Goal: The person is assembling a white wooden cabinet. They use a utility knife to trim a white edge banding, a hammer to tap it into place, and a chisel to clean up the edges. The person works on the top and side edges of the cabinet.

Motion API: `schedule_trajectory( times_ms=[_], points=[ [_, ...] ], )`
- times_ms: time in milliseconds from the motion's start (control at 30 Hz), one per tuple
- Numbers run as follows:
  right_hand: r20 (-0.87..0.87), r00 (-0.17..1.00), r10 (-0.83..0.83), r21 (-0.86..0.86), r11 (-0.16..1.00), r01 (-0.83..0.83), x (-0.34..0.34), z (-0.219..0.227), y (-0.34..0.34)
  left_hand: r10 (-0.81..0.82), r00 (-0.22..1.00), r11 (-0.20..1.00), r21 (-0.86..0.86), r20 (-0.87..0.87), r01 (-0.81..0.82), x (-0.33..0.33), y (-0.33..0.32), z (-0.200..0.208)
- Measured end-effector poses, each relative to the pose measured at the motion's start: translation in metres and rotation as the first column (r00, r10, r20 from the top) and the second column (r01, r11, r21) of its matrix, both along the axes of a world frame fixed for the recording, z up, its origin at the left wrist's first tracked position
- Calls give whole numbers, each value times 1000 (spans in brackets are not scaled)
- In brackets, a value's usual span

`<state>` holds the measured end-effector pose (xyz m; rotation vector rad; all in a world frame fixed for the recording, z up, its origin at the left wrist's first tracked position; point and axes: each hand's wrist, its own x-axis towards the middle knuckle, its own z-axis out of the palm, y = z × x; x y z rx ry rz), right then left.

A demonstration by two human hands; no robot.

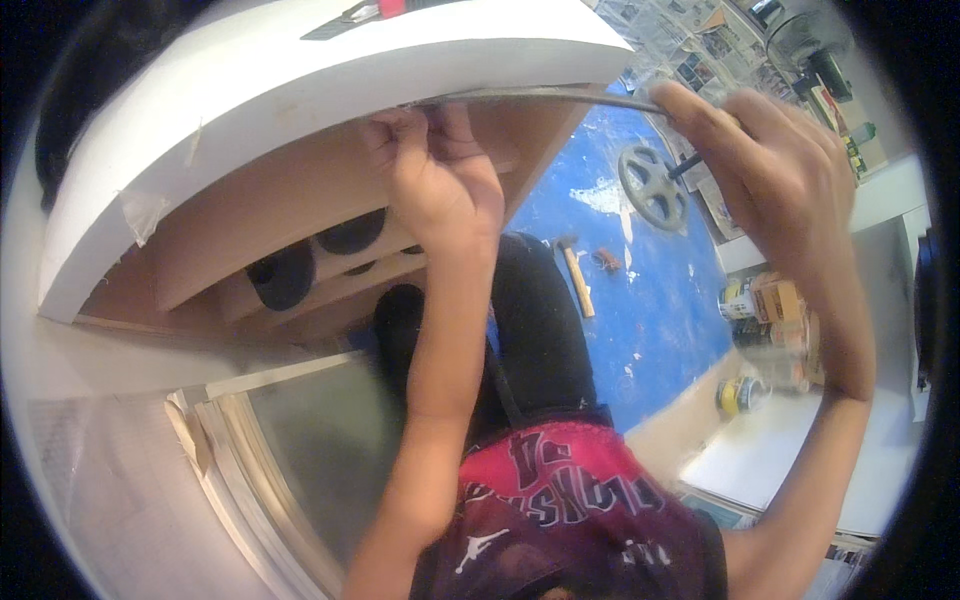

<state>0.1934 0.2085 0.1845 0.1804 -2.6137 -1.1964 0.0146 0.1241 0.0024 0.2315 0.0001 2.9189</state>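
A person works at a white-topped shelf unit (350, 55), both arms raised toward it. The thin grey bar (560, 93) runs along the lower rim of the unit's white front edge and sticks out past its right corner. The right hand (765, 165), out to the right of the unit, is closed around the bar's outer end. The left hand (440, 175) is raised in front of the unit's open shelves with its fingers bent in under the white edge, close to the bar's other end; whether they grip it cannot be told. On top of the unit lies a dark flat tool (345, 20) with a red part, and a torn clear strip (146, 212) hangs from the left of its front edge. Inside the unit, dark rounded shapes (350, 233) show against the brown shelves. To the right of the unit spreads a blue floor (660, 330) marked with white patches; on it lie a wooden-handled hammer (578, 280) and a small reddish object (607, 260), and a grey spoked wheel (653, 187) shows farther from the unit. Cans (738, 300) stand beyond the blue area, well apart from the unit.
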Motion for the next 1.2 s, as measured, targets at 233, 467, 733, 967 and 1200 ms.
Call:
schedule_trajectory(
  times_ms=[233, 467, 733, 967, 1200],
  points=[
    [-46, 997, -59, -32, 998, 58, 15, -8, -23, -5, 994, 1000, -6, -111, 5, 8, -10, -1],
    [-59, 992, -116, -5, 993, 115, 10, -8, -23, -166, 979, 984, -43, 116, 172, 7, 3, 12],
    [196, 954, -227, -396, 872, 288, 38, 26, -43, -156, 985, 980, -139, -79, 144, 12, 3, -1],
    [155, 909, -387, -574, 714, 402, 106, 18, -26, -341, 826, 861, -502, -449, 83, 48, -23, 30],
    [79, 916, -393, -914, 337, 224, 169, -22, 17, -387, 846, 867, -458, -366, 198, 48, -32, 38]
  ],
)
